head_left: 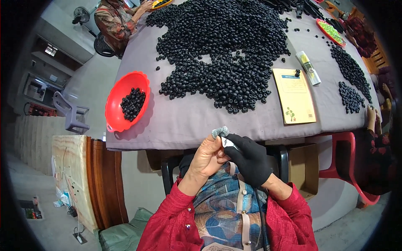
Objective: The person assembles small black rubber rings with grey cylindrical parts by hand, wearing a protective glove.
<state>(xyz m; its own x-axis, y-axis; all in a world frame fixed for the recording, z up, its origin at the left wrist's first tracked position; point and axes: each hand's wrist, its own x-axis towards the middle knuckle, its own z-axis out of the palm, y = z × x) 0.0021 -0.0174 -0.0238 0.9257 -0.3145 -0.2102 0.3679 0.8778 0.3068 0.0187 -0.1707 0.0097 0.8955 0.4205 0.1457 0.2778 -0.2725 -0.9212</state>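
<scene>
Close to my lap, just at the table's front edge, both hands meet. My bare left hand (206, 157) is closed, thumb and forefinger pinching a small grey speckled curved piece (220, 132) whose kind I cannot make out. A black glove covers my right hand (250, 158), its fingers closed against the same piece. Between the hands shows a small white scrap (228, 142) with a dark mark. Beyond them a heap of black round beads (226, 42) spreads over the cloth. To the left stands a red plastic bowl (113, 109) with some black beads (133, 103) inside.
A yellow booklet (295, 100) and a white-and-yellow tube-like pack (309, 69) lie to the right on the grey tablecloth (188, 119). Farther right are smaller bead piles (351, 97) and a tray of green pieces (331, 32). Other people (115, 21) sit around the table.
</scene>
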